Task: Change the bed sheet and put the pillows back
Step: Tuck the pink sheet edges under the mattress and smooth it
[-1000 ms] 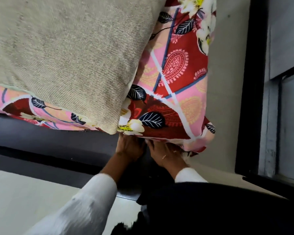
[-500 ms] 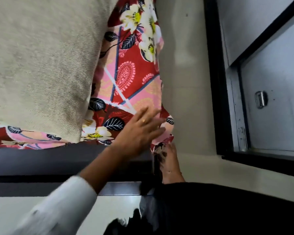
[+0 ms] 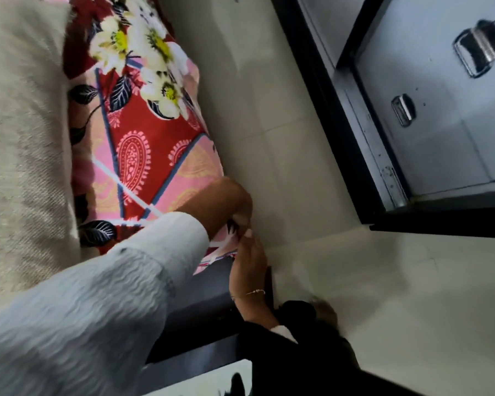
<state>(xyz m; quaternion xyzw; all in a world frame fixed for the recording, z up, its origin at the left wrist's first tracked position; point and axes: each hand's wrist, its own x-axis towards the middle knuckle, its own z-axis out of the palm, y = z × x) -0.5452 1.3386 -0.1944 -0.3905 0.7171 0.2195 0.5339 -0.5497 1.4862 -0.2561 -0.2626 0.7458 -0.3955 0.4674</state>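
1. A person works both hands at the near right corner of the bed, where the red-and-pink floral cotton bed sheet (image 3: 143, 155) wraps down over the mattress edge.
2. The left hand (image 3: 235, 204), reaching across from a white textured sleeve (image 3: 103, 304), curls its fingers over the sheet's corner fabric and appears to pinch it. The right hand (image 3: 247, 264), with a thin bracelet at the wrist, lies just below, fingertips touching the same fold against the dark bed frame (image 3: 206, 295); whether it grips or only presses cannot be told.
3. The loose corner sits between the two hands, at the bed's edge beside the pale tiled floor (image 3: 269, 124). The sheet's hem runs along that edge, away from the person. The left hand is above, the right nearer the frame, so tucking likely goes downward and inward.
4. A beige woven blanket (image 3: 23, 138) covers the bed's middle.
5. Half a second ago the left hand lay flat and open on the sheet; now it has closed at the corner.
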